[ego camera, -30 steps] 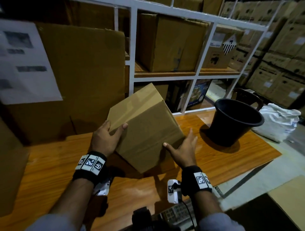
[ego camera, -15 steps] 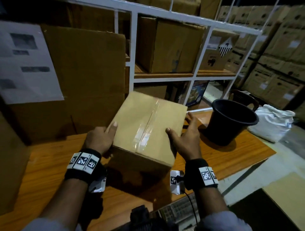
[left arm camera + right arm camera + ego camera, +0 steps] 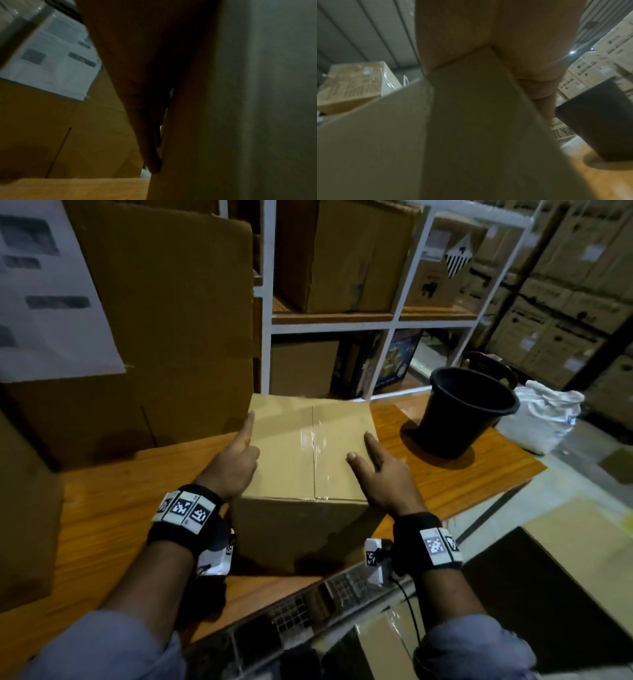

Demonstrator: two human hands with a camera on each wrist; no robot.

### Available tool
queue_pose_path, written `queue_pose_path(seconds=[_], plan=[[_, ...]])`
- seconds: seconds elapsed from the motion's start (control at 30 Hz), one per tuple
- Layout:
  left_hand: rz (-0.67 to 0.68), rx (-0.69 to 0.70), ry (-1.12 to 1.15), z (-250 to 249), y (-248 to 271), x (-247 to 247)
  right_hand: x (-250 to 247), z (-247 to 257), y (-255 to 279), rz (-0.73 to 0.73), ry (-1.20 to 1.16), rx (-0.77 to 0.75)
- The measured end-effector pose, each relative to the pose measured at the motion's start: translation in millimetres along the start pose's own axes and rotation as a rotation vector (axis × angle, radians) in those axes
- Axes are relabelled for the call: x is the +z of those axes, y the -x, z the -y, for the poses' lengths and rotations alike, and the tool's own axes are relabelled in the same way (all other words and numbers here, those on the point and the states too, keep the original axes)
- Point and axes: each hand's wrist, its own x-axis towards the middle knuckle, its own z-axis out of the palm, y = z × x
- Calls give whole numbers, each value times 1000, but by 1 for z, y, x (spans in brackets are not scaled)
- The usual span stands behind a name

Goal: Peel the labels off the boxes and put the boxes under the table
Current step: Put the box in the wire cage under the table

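Box [image 3: 308, 460] taped shut, on table [image 3: 113, 508], black bucket [image 3: 462, 412] near

1. Dim overall in the head view, warm yellowish cast, darkest toward 9 o'clock and the bottom corners.
2. Glare streak along the clear tape [image 3: 313, 446] on the box [image 3: 308, 460]; softer sheen on the table [image 3: 445, 474] toward 2 o'clock.
3. Dark pooled shadow at the foot of the black bucket [image 3: 462, 412], spreading toward 7 o'clock; another under the box's near face.
4. Strong wide-angle bending of the shelf frame [image 3: 397, 323] toward 12 and 3 o'clock.
5. Very dark, noisy and smeared in the left wrist view; only the pale paper sheet [image 3: 56, 58] at 10 o'clock catches light.
6. Brighter yet soft and out of focus in the right wrist view; small lamp flare [image 3: 572, 52] at 2 o'clock.
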Motion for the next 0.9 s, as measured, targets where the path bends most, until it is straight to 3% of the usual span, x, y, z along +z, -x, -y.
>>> queue_pose_path(seconds=[0.27,0.47,0.6,0.9], plan=[[-114,81,-65,10,39,15,-2,-6,37,-2,-4,6],[-231,37,-182,3,84,30,-4,-19,58,7,-65,-84],[-301,35,-145,-2,125,49,-14,-29,77,34,-93,-172],[-379,89,-55,-10,204,125,-80,-98,134,11,-113,-323]])
